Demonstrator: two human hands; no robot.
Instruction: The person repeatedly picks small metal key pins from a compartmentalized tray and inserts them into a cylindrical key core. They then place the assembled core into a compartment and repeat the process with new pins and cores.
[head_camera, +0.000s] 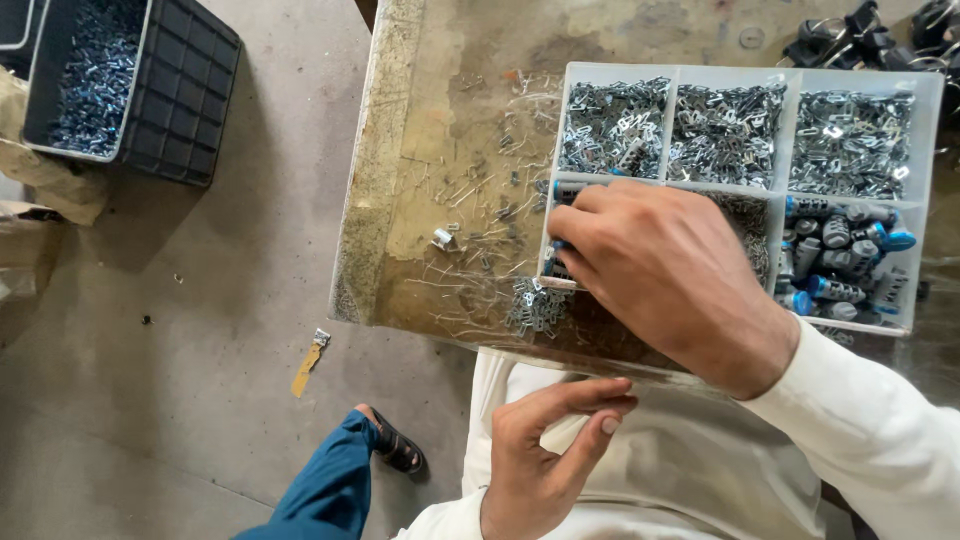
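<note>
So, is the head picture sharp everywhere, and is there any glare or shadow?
Head view: soft daylight, with glints on the metal clips in the tray; the right hand shades the compartment under it; the left hand is slightly soft; the crate leans from wide-angle distortion.

The right hand (665, 275) reaches far and leftward, palm down, fingers curled at their tips. The left hand (540, 455) hovers near the body, fingers loosely spread, holding nothing.

two hands (660, 270), one tray (930, 150) — six compartments, one crate (190, 100)
</note>
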